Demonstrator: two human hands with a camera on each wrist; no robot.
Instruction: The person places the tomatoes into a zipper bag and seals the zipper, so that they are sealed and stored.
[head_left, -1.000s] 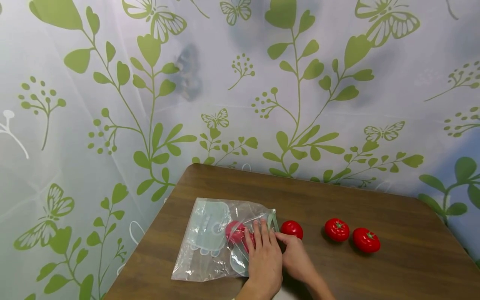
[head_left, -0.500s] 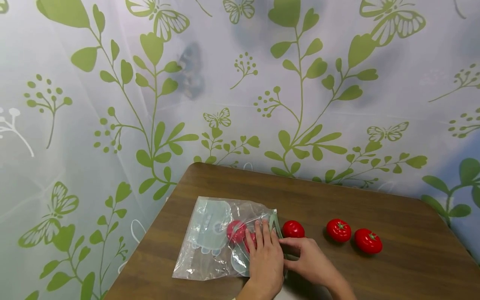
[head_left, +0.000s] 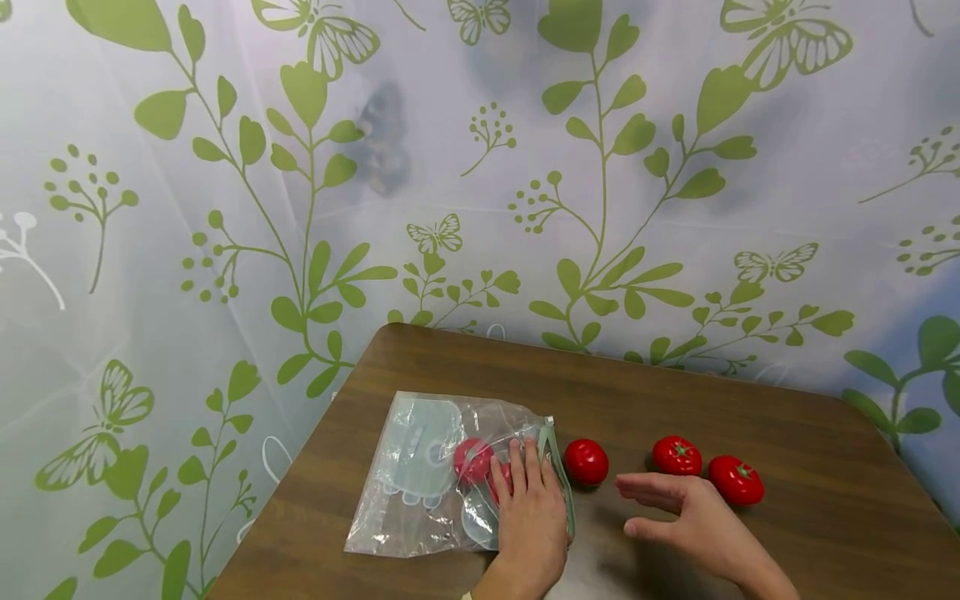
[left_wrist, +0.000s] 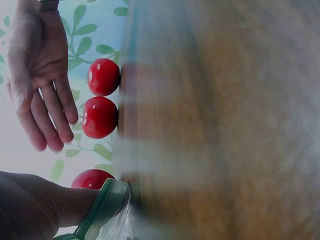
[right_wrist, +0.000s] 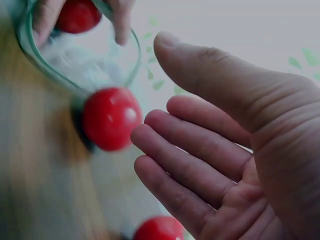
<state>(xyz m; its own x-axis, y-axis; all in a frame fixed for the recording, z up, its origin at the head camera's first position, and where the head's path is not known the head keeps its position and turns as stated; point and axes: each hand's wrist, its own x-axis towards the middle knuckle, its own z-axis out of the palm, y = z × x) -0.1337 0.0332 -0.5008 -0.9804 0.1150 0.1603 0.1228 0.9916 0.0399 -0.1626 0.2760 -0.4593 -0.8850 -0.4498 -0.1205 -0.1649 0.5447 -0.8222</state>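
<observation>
A clear plastic bag [head_left: 420, 525] with a green zip edge [head_left: 561, 479] lies on the table, its mouth facing right. Two red tomatoes [head_left: 472, 461] show through its film. My left hand [head_left: 531, 529] rests on the bag near the mouth with fingers extended; in the left wrist view its thumb is beside the green edge [left_wrist: 102, 207]. My right hand [head_left: 693, 521] hovers over the table, holding nothing, its fingers spread from the thumb. A glossy tomato [head_left: 587, 462] sits between the bag's mouth and that hand. Two more, a left one [head_left: 677, 456] and a right one [head_left: 736, 480], stand further right.
The brown wooden table [head_left: 450, 358] has rounded back corners. Behind it hangs a pale curtain [head_left: 465, 183] printed with green leaves and butterflies. Pale blue printed shapes [head_left: 420, 450] show on the bag.
My right hand has left the bag's mouth and moved right, its thumb and fingers parting. My left hand stays on the bag. The tomatoes have kept their places.
</observation>
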